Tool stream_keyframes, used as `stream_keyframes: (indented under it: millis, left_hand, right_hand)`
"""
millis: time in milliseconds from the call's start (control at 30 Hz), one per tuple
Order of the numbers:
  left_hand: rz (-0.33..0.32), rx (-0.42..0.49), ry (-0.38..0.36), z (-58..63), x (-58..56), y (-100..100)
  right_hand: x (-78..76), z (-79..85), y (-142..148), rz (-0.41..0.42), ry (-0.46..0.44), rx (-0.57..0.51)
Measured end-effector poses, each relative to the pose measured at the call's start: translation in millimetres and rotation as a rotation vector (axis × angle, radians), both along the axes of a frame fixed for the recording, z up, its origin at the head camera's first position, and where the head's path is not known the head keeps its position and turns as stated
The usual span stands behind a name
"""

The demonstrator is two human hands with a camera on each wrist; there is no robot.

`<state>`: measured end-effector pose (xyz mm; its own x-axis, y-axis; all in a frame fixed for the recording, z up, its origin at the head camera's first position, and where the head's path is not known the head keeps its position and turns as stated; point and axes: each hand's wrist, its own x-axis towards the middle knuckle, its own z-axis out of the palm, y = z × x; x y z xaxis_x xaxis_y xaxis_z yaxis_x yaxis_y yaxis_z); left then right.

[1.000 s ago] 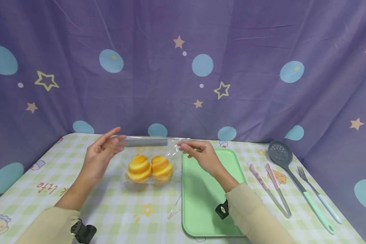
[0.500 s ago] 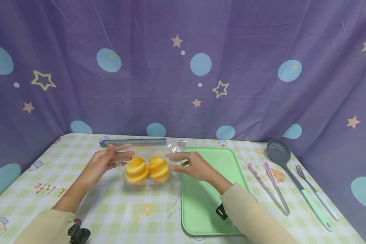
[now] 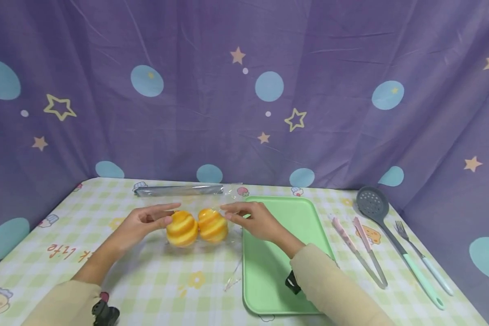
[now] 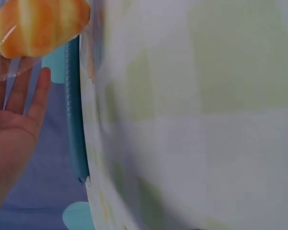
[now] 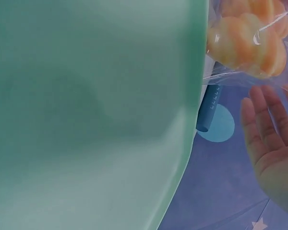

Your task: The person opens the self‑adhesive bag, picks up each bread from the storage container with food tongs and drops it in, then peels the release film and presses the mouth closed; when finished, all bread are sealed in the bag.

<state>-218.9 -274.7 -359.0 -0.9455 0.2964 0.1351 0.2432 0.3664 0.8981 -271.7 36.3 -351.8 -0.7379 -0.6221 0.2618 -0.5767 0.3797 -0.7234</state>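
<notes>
Two yellow-orange ridged bread rolls, a left one (image 3: 182, 233) and a right one (image 3: 213, 227), sit side by side in clear plastic film (image 3: 232, 195). My left hand (image 3: 144, 222) is at the left roll, thumb on its near side and forefinger reaching past its top. In the left wrist view, that hand's fingers (image 4: 18, 98) are straight, their tips against the film. My right hand (image 3: 257, 222) has its thumb and forefinger close together at the right roll's upper right side. Its other fingers (image 5: 266, 122) extend straight beneath the film in the right wrist view.
A light green tray (image 3: 269, 271) lies right of the rolls, under my right forearm. Behind the rolls lies a long blue-grey tube (image 3: 179, 190). Pink-handled tongs (image 3: 368, 260), a slotted spoon (image 3: 372, 203) and a fork (image 3: 417, 249) lie further right. A purple curtain (image 3: 244, 90) backs the table.
Both hands have come down from the raised film toward the rolls. The left hand has moved right onto the left roll, and the right hand has moved left to the right roll.
</notes>
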Motion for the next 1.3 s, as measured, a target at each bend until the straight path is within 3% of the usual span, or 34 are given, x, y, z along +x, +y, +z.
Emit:
stream_keyframes:
  millis: [167, 333, 467, 567, 733, 867, 1100, 1300]
  left_hand:
    - [0.049, 0.037, 0.022, 11.2, -2.6, 3.2]
    - [0.096, 0.006, 0.068, 28.2, -5.4, 6.7]
    - [0.125, -0.039, 0.070, 38.2, -6.5, 10.4]
    - [0.160, -0.090, 0.023, 41.9, -6.8, 12.7]
    - [0.220, -0.164, -0.129, 38.7, -9.9, 13.5]
    - [0.235, -0.200, -0.232, 30.4, -14.0, 11.3]
    - [0.247, -0.229, -0.310, 16.3, -21.8, 7.8]
    - [0.228, -0.250, -0.307, 8.9, -18.1, 7.4]
  right_hand:
    - [14.8, 20.4, -4.3, -0.003, -0.041, -0.099]
    - [24.1, 37.8, -5.5, -0.008, -0.120, -0.172]
    - [18.4, 34.3, -6.9, -0.016, -0.246, -0.249]
    - [12.9, 25.8, -10.0, -0.047, -0.393, -0.277]
    - [11.7, 12.7, -18.4, -0.111, -0.612, -0.236]
    - [12.6, 4.6, -24.9, -0.144, -0.689, -0.192]
    - [12.5, -5.4, -36.0, -0.247, -0.702, -0.093]
    - [15.7, -6.9, -43.4, -0.280, -0.664, -0.030]
